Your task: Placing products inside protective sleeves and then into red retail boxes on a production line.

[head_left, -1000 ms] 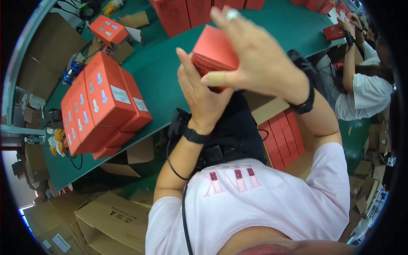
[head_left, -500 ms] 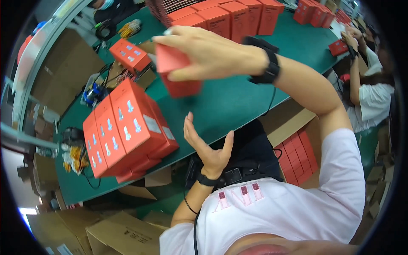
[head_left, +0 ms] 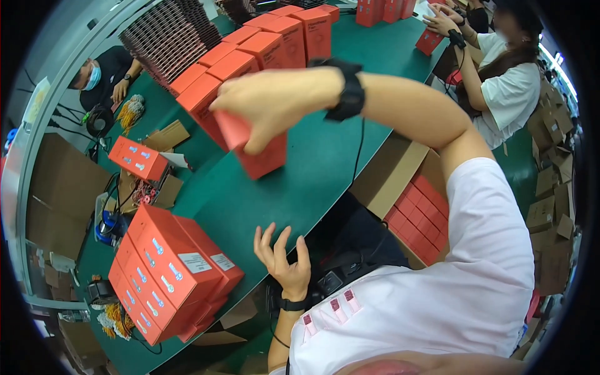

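My right hand (head_left: 253,109) grips a red carton (head_left: 267,156) from above, with the thumb on its near side. The carton is just above or on the green table, beside a row of upright red cartons (head_left: 262,51); I cannot tell whether it touches them. My left hand (head_left: 287,265) is open near the table's front edge, palm up with its fingers apart and nothing in it. Left of it lies a stack of red cartons (head_left: 165,269) with small pictures on their faces. An opened red carton (head_left: 139,157) rests farther back on the left.
A large brown cardboard box (head_left: 390,181) full of red cartons stands at the table's front edge. Tall stacks of dark ribbed trays (head_left: 169,40) are at the back. One co-worker (head_left: 106,81) sits across the table, another (head_left: 500,81) at the right. Bundled cables (head_left: 130,114) lie at the left.
My view has swung, shifting the scene left and down. My right hand has carried the red carton rightward over the table to the upright row. My left hand remains open near the front edge.
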`<move>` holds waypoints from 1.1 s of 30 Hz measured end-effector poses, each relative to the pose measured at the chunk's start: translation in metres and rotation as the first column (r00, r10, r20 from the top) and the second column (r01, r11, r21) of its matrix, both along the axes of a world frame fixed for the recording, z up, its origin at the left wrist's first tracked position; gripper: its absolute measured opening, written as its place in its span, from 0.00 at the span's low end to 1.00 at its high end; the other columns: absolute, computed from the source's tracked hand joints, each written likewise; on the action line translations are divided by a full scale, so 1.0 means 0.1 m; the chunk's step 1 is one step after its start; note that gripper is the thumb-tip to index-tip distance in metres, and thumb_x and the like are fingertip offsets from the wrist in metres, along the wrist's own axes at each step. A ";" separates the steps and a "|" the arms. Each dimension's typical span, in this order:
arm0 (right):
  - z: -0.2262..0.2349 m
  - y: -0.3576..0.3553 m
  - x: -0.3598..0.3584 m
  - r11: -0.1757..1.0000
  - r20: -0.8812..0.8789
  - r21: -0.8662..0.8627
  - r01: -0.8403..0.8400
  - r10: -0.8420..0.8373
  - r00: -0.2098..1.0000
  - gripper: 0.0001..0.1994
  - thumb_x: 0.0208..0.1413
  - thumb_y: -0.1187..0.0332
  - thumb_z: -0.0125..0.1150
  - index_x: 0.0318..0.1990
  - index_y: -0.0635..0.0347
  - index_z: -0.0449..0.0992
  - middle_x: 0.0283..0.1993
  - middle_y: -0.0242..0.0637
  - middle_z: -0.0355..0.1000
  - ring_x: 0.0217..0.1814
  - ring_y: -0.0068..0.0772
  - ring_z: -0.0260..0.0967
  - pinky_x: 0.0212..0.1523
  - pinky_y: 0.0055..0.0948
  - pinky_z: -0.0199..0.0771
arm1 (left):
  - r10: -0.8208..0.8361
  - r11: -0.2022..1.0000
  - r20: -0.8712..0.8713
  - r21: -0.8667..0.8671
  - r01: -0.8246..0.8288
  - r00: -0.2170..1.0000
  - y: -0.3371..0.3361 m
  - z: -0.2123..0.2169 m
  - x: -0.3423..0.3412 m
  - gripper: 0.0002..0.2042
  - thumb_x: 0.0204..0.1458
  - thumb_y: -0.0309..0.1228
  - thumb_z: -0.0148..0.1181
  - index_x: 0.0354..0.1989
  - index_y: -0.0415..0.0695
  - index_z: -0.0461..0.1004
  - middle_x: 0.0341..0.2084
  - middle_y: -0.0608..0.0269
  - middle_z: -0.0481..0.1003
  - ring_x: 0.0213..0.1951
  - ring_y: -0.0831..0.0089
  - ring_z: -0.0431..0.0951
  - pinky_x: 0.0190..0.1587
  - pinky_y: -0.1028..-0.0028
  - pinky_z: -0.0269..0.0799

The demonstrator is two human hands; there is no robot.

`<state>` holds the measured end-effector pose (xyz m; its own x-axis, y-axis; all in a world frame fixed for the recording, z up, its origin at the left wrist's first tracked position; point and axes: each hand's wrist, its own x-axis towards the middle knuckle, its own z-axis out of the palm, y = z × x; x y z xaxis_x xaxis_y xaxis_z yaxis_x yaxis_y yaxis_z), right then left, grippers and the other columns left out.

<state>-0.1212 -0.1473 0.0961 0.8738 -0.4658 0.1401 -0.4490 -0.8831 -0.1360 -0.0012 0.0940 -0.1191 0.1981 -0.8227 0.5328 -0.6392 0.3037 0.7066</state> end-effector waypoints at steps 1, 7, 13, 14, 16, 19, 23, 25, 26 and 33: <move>0.08 -0.15 -0.26 0.994 -0.016 0.084 0.065 -0.063 0.998 0.35 0.41 0.58 0.70 0.56 0.74 0.74 0.51 0.54 0.75 0.52 0.53 0.74 0.52 0.40 0.77 | 0.005 1.000 0.028 -0.011 -0.005 1.000 0.00 -0.02 0.00 0.14 0.48 0.23 0.69 0.46 0.40 0.81 0.55 0.49 0.73 0.65 0.41 0.64 0.65 0.49 0.61; 0.54 -1.17 -1.43 0.875 -0.227 0.217 0.433 -0.386 0.894 0.46 0.41 0.57 0.74 0.70 0.63 0.63 0.61 0.56 0.70 0.59 0.50 0.72 0.57 0.41 0.73 | 0.067 0.998 0.072 -0.009 -0.067 0.995 -0.03 -0.03 -0.06 0.12 0.49 0.22 0.68 0.43 0.41 0.81 0.54 0.50 0.74 0.64 0.42 0.66 0.64 0.50 0.63; -0.50 -1.99 -2.10 0.932 -0.083 -0.193 0.306 -0.327 0.941 0.46 0.46 0.85 0.56 0.77 0.55 0.53 0.76 0.50 0.57 0.76 0.49 0.57 0.72 0.43 0.62 | 0.126 0.990 0.075 -0.074 -0.120 0.989 -0.09 -0.02 -0.12 0.11 0.47 0.23 0.69 0.40 0.46 0.83 0.49 0.55 0.77 0.60 0.45 0.71 0.63 0.49 0.66; -0.48 -2.14 -2.39 0.962 -0.015 -0.120 0.246 -0.250 0.968 0.45 0.46 0.86 0.55 0.77 0.54 0.54 0.78 0.46 0.54 0.80 0.49 0.50 0.77 0.43 0.51 | 0.098 0.990 0.046 -0.107 -0.093 0.994 -0.14 -0.04 -0.17 0.10 0.47 0.24 0.69 0.40 0.46 0.82 0.49 0.55 0.77 0.60 0.46 0.71 0.63 0.49 0.65; -0.48 -2.30 -2.72 0.940 -0.009 -0.242 0.241 -0.250 0.968 0.50 0.42 0.83 0.62 0.78 0.52 0.53 0.79 0.44 0.54 0.82 0.48 0.44 0.79 0.44 0.46 | 0.057 0.988 -0.037 -0.142 -0.062 0.998 -0.21 -0.08 -0.21 0.10 0.48 0.25 0.69 0.39 0.45 0.81 0.49 0.56 0.76 0.60 0.46 0.71 0.65 0.48 0.64; -0.36 -1.81 -2.05 0.735 -0.053 -0.583 0.347 -0.460 0.886 0.50 0.45 0.73 0.70 0.78 0.52 0.51 0.80 0.48 0.50 0.83 0.54 0.41 0.79 0.47 0.45 | 0.104 0.984 -0.051 -0.138 -0.110 0.993 -0.12 -0.04 -0.16 0.11 0.48 0.26 0.70 0.41 0.45 0.80 0.50 0.56 0.75 0.62 0.47 0.69 0.66 0.48 0.62; 0.06 -0.30 -0.36 0.953 0.329 -0.201 -0.225 0.282 0.901 0.48 0.50 0.61 0.74 0.78 0.52 0.52 0.80 0.47 0.51 0.83 0.46 0.43 0.78 0.43 0.47 | 0.077 0.990 -0.084 -0.116 -0.086 0.993 0.09 0.06 -0.16 0.16 0.46 0.26 0.71 0.45 0.45 0.81 0.49 0.56 0.77 0.61 0.47 0.71 0.65 0.50 0.65; 0.05 0.34 0.27 0.907 0.376 -0.170 -0.386 0.422 0.825 0.37 0.60 0.57 0.67 0.74 0.55 0.60 0.72 0.45 0.65 0.75 0.42 0.61 0.73 0.38 0.60 | -0.026 0.989 -0.163 -0.147 0.002 0.986 0.18 0.13 -0.19 0.18 0.45 0.26 0.72 0.47 0.43 0.80 0.48 0.56 0.78 0.59 0.50 0.73 0.65 0.51 0.65; 0.01 0.50 0.58 0.939 0.411 -0.084 -0.334 0.338 0.847 0.43 0.57 0.49 0.67 0.74 0.62 0.57 0.64 0.51 0.69 0.65 0.44 0.67 0.63 0.39 0.67 | -0.049 0.983 -0.104 -0.183 0.029 0.993 0.21 0.18 -0.18 0.19 0.45 0.24 0.72 0.48 0.39 0.79 0.47 0.55 0.79 0.56 0.53 0.76 0.63 0.52 0.68; -0.71 0.00 2.10 0.756 0.155 0.653 -0.051 -0.067 0.986 0.33 0.60 0.42 0.63 0.55 0.67 0.79 0.50 0.45 0.79 0.49 0.35 0.76 0.48 0.29 0.75 | 0.361 0.852 -0.089 -0.373 -0.367 0.928 0.66 0.52 0.30 0.38 0.42 0.32 0.76 0.63 0.35 0.65 0.57 0.47 0.69 0.62 0.48 0.68 0.63 0.58 0.65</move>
